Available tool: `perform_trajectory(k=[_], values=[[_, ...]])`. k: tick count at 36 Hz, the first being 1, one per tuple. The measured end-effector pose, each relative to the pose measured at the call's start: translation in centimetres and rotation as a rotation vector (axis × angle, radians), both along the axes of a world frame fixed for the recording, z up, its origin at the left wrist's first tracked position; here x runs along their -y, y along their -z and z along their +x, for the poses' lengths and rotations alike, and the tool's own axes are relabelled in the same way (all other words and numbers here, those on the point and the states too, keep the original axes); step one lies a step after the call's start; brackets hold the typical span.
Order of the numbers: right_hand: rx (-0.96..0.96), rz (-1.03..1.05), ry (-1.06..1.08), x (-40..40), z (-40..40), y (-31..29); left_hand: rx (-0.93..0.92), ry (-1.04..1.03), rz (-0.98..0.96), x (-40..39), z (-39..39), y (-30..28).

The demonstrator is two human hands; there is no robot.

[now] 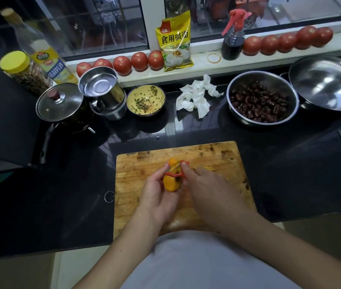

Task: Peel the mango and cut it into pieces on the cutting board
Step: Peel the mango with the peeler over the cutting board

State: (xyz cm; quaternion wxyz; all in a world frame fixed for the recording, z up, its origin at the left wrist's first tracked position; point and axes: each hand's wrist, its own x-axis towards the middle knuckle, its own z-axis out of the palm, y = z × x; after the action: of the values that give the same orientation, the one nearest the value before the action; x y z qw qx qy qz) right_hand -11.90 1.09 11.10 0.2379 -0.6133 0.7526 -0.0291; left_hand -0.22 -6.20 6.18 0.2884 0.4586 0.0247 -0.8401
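Left hand [158,189] curled round the mango [172,180], right hand [205,184] pinching a red peeler [176,171] against it, above the board [142,170], peel [206,168] just beside

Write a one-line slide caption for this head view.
Left hand holds a mango above the cutting board while the right hand works a red peeler.

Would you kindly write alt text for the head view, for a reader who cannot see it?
Over a wooden cutting board, the left hand holds a yellow mango while the right hand draws a red peeler across it. Behind, on the black counter, stands a steel bowl of dark fruit.
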Motion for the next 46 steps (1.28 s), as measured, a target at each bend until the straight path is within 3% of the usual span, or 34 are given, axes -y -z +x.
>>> perform_trajectory(k=[15, 19, 28, 36, 46], values=[[0.110, -0.069, 0.033, -1.3, 0.3, 1.4, -0.020, -0.076, 0.052, 0.0, 0.1, 0.6], [0.133, -0.064, 0.039, -0.8, 0.2, 0.4, -0.019, 0.033, 0.008, -0.3, 0.1, 0.0], [-0.029, -0.022, -0.124, -0.4, -0.4, -0.8, -0.009, 0.221, -0.002, 0.7, 1.1, 0.6], [-0.103, -0.074, -0.161, -0.5, -0.6, -0.8, 0.064, 0.187, -0.046, 0.9, 0.3, -0.4], [-0.004, -0.033, -0.120, -2.4, -0.3, 0.6, 0.103, 0.184, -0.133, 2.1, 0.6, -0.7]])
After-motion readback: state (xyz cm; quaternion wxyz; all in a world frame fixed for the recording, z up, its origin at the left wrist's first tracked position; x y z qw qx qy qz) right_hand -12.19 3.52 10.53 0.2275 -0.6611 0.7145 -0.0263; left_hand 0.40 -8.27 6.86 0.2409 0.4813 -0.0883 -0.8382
